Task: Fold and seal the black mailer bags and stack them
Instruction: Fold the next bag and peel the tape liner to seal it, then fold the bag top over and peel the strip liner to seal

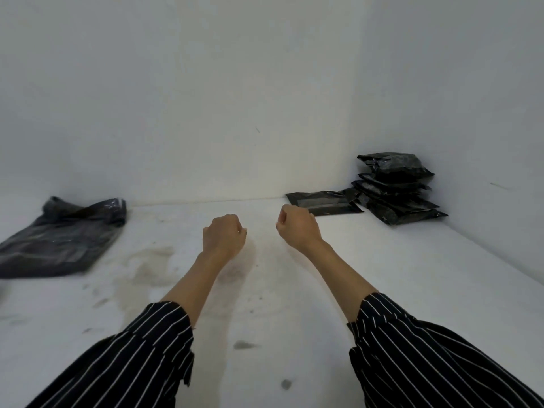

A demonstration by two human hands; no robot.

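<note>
Both of my hands hover over the middle of the white table, fingers curled into loose fists with nothing in them. My left hand is a little left of centre, my right hand just right of it. A stack of several folded black mailer bags leans in the far right corner. One flat black mailer bag lies next to that stack, just beyond my right hand. At the far left lies a heap of unfolded black mailer bags, out of reach of my left hand.
The white table is stained with brownish smears and dark spots. White walls close it in at the back and on the right. My striped sleeves cover both forearms near the bottom edge.
</note>
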